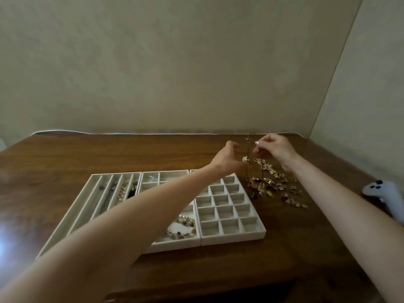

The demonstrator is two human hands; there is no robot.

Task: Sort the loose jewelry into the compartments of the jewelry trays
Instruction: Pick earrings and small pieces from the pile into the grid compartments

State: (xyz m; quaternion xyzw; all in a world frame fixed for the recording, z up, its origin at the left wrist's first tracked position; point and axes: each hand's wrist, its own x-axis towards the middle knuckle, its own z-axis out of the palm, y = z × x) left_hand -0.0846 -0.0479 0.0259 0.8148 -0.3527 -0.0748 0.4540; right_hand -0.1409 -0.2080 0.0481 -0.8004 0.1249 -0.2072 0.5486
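Observation:
Three pale jewelry trays lie side by side on the wooden table: a long-slot tray (72,213) at left holding chains, a middle tray (175,244) with beaded bracelets (181,228), and a grid tray (231,237) at right with bare cells. A pile of loose jewelry (273,186) lies right of the grid tray. Above the pile, my right hand (273,147) pinches the top of a thin dark necklace (248,162) that hangs down to the pile. My left hand (227,157) is raised beside the necklace with fingers curled; whether it touches the chain is unclear.
A white game controller (380,191) lies near the table's right edge, beside my right forearm. A white cable (109,133) runs along the table's back edge against the wall. My left forearm crosses over the middle tray.

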